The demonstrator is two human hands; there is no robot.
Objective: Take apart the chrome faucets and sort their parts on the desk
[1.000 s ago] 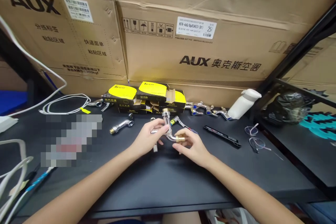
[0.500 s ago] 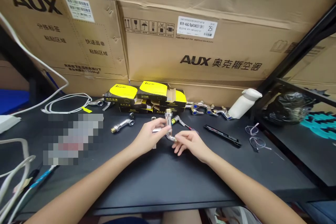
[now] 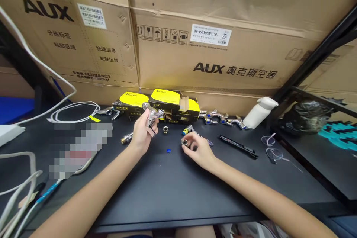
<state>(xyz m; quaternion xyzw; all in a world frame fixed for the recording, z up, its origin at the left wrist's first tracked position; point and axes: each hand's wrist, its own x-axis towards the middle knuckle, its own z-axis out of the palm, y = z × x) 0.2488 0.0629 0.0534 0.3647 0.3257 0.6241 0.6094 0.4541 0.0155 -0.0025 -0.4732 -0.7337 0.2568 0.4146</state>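
A chrome faucet body is held up by my left hand, its fingers wrapped round it in front of the yellow and black boxes. My right hand pinches a small metal ring between thumb and fingers, just above the black table. Between the hands lie a small brass and chrome fitting and a small blue disc. Behind my right hand rests a cartridge piece with a yellow and blue end. Partly hidden by my left hand is another chrome fitting.
Yellow and black boxes stand at the back, beside several chrome faucets and a white bottle. A black pen-like tool and thin coiled wires lie right. White cables and a pixelated object are left.
My hands have moved apart. My left hand has shifted left and up with the chrome piece, now turned. The ring shows in my right hand, and the blue disc and small fitting are now visible.
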